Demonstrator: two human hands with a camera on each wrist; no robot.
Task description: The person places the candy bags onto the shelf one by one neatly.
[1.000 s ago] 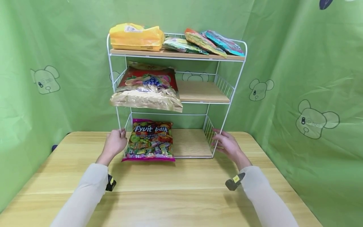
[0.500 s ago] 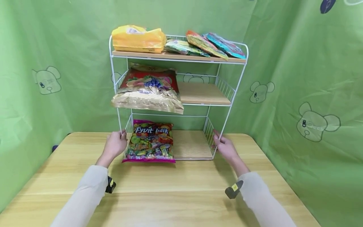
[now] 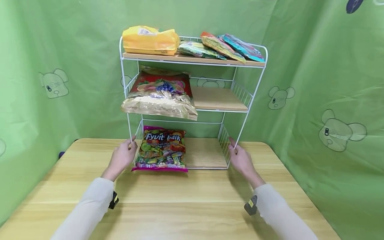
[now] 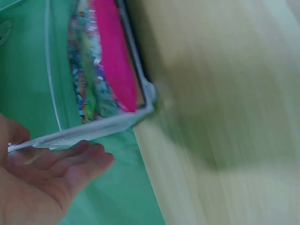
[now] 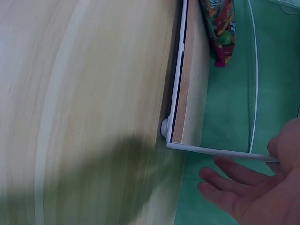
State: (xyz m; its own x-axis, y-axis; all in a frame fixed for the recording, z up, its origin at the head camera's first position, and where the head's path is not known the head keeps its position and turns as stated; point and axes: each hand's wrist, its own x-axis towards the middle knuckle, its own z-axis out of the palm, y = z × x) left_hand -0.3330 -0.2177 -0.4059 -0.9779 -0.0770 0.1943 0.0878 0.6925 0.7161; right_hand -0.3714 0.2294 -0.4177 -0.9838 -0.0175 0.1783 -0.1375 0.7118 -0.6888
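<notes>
A three-tier rack with white wire frame and wooden shelves (image 3: 219, 99) stands on the table in the head view. My left hand (image 3: 123, 155) holds its left front post low down; in the left wrist view, the thumb and fingers (image 4: 77, 171) lie on either side of the white bar. At the right front post, my right hand (image 3: 241, 160) pinches the bar between thumb and fingers (image 5: 225, 185). A Fyvit baik candy bag (image 3: 163, 146) leans on the bottom shelf, left side. Above it, a red and gold bag (image 3: 162, 93) overhangs the middle shelf's front.
On the top shelf lie a yellow package (image 3: 150, 41), a green and white packet (image 3: 199, 50), a yellow-orange packet (image 3: 222, 46) and a blue packet (image 3: 244, 48). Green curtain (image 3: 318, 83) surrounds the wooden table (image 3: 186, 206) at the back and sides.
My right hand has gone from loosely spread fingers at the right post to pinching it. The left hand stays on its post. The whole head view has shifted slightly.
</notes>
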